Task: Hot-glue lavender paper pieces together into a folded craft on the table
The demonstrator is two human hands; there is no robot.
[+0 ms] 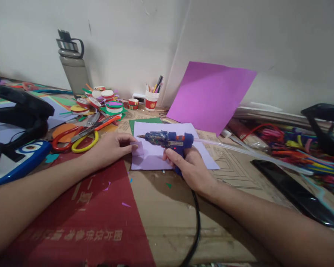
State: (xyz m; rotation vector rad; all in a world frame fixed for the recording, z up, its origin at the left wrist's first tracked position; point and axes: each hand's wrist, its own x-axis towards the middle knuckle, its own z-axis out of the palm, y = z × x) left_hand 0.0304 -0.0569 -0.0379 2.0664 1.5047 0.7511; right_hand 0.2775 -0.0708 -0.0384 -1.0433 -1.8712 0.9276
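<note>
My right hand [192,167] is wrapped round the handle of a blue glue gun [167,139], its nozzle pointing left and a long clear glue stick [239,148] sticking out of its back. A small red light glows on the gun's side. Between thumb and fingers, my left hand [115,148] pinches a small purple paper piece [137,149], just below the nozzle. Under both lies a light purple paper sheet [153,163] on the cardboard, over a green sheet [147,121].
Scissors [85,133] and several paper-trimmed rolls [108,95] lie at left, near a grey bottle [75,70]. A paper cup [151,100] holds pens. A magenta sheet [211,92] leans on the wall. Pipe cleaners [303,152] and a black object [295,193] lie right; a black cord [196,226] trails forward.
</note>
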